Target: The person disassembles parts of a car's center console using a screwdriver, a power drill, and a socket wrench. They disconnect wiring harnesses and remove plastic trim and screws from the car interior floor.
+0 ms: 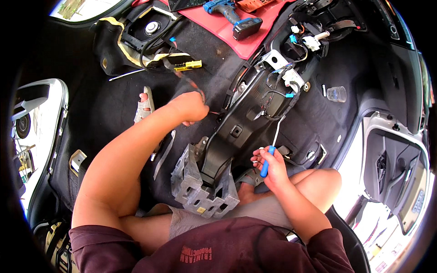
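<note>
My left hand [190,108] is closed in a fist around an orange and dark cable [195,85]. The cable runs up toward a yellow connector [187,66] on the carpet and is slightly blurred. In my right hand [274,169] is a blue-handled hook tool [267,164], its thin metal shaft pointing away from me with a bent tip. That tip is close to the loose wires on the right side of a black centre duct [236,132]. A grey cast-metal bracket [200,193] sits at the duct's near end, between my legs.
A blue and black cordless drill [232,18] lies on a red mat [214,29] at the far side. Left of it are a speaker [152,28] and cut carpet trim [109,45]. A clear cup [337,94] stands right. Open car doors [59,113] flank me.
</note>
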`<action>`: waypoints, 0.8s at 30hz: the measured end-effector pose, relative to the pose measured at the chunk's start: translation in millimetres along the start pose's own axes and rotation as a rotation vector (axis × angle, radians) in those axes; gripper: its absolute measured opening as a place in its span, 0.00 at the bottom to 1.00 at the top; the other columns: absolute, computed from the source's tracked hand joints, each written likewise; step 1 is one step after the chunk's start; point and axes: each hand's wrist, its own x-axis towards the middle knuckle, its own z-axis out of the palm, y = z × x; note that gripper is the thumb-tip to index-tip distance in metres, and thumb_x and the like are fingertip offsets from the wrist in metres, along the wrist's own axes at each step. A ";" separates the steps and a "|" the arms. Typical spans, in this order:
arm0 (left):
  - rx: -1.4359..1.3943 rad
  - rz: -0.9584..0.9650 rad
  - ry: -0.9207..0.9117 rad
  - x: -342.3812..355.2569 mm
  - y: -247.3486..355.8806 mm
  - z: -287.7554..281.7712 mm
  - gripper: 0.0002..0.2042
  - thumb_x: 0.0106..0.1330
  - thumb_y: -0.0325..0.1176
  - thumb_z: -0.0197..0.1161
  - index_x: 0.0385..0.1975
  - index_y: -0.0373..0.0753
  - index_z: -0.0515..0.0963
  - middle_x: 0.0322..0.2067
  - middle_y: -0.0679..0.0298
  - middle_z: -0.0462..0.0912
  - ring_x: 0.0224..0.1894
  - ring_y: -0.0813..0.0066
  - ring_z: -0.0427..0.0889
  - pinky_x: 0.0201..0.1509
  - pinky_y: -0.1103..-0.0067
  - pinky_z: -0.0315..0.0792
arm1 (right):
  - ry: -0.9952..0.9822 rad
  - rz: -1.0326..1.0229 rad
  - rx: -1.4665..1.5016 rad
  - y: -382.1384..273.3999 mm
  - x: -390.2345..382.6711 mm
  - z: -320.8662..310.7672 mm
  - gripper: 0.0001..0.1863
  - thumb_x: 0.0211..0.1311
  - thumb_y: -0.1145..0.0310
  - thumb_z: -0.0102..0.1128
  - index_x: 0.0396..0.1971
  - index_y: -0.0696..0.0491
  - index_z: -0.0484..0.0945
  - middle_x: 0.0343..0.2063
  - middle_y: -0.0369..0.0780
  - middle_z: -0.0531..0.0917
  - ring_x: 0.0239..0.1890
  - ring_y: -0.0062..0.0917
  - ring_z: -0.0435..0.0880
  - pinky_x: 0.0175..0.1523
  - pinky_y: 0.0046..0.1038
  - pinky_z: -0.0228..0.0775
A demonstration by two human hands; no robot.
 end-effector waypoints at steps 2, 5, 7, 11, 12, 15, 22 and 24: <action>0.154 0.011 -0.061 14.0 -14.2 5.6 0.23 0.73 0.44 0.54 0.25 0.29 0.82 0.24 0.55 0.88 0.21 0.62 0.87 0.28 0.69 0.82 | 0.000 0.014 -0.031 -2.3 7.1 2.7 0.07 0.75 0.66 0.62 0.43 0.50 0.74 0.43 0.44 0.86 0.43 0.32 0.87 0.45 0.33 0.79; 0.165 -0.064 -0.256 3.4 -1.1 6.4 0.25 0.75 0.49 0.55 0.34 0.28 0.83 0.28 0.56 0.89 0.24 0.64 0.87 0.33 0.70 0.82 | 0.054 0.049 -0.109 -4.6 11.2 5.8 0.08 0.76 0.65 0.61 0.45 0.51 0.73 0.41 0.44 0.86 0.39 0.32 0.87 0.41 0.32 0.80; 0.047 0.125 -0.348 3.1 -5.0 16.3 0.27 0.75 0.53 0.57 0.41 0.27 0.82 0.34 0.54 0.89 0.32 0.64 0.88 0.41 0.69 0.81 | 0.072 0.065 -0.180 -1.7 12.7 3.0 0.09 0.76 0.64 0.61 0.45 0.52 0.73 0.39 0.44 0.86 0.34 0.31 0.87 0.38 0.31 0.80; 0.104 0.287 -0.419 -15.4 5.9 29.4 0.33 0.73 0.59 0.60 0.51 0.26 0.79 0.45 0.51 0.88 0.47 0.62 0.87 0.54 0.69 0.77 | 0.104 0.035 -0.318 2.1 -1.1 -0.3 0.08 0.76 0.66 0.60 0.45 0.52 0.73 0.27 0.38 0.81 0.23 0.25 0.82 0.28 0.27 0.74; 0.129 0.378 -0.287 -9.7 -8.9 44.9 0.33 0.71 0.58 0.65 0.55 0.27 0.78 0.47 0.51 0.87 0.49 0.60 0.85 0.55 0.68 0.76 | 0.102 0.031 -0.331 0.8 -4.5 -0.7 0.07 0.76 0.67 0.59 0.44 0.52 0.73 0.26 0.37 0.80 0.22 0.24 0.81 0.27 0.27 0.73; -0.223 0.310 -0.353 -7.3 -23.4 58.2 0.33 0.67 0.52 0.70 0.58 0.26 0.78 0.50 0.51 0.85 0.46 0.58 0.85 0.55 0.65 0.77 | 0.127 0.044 -0.369 -5.0 -14.4 -6.8 0.04 0.75 0.70 0.57 0.41 0.52 0.73 0.23 0.35 0.76 0.19 0.22 0.78 0.25 0.26 0.69; -0.401 0.310 -0.468 -17.1 -22.9 59.4 0.23 0.70 0.47 0.72 0.50 0.30 0.82 0.38 0.62 0.86 0.37 0.75 0.82 0.43 0.74 0.78 | -0.001 -0.148 -1.054 4.3 -23.8 -31.2 0.07 0.71 0.70 0.63 0.44 0.56 0.78 0.25 0.37 0.81 0.24 0.21 0.77 0.33 0.27 0.72; -0.403 0.329 -0.477 -17.9 -24.6 58.0 0.22 0.70 0.47 0.72 0.47 0.30 0.83 0.36 0.63 0.86 0.36 0.76 0.82 0.42 0.74 0.78 | -0.017 -0.159 -1.122 2.2 -19.5 -22.5 0.14 0.69 0.69 0.67 0.51 0.58 0.82 0.30 0.42 0.85 0.29 0.21 0.79 0.39 0.27 0.75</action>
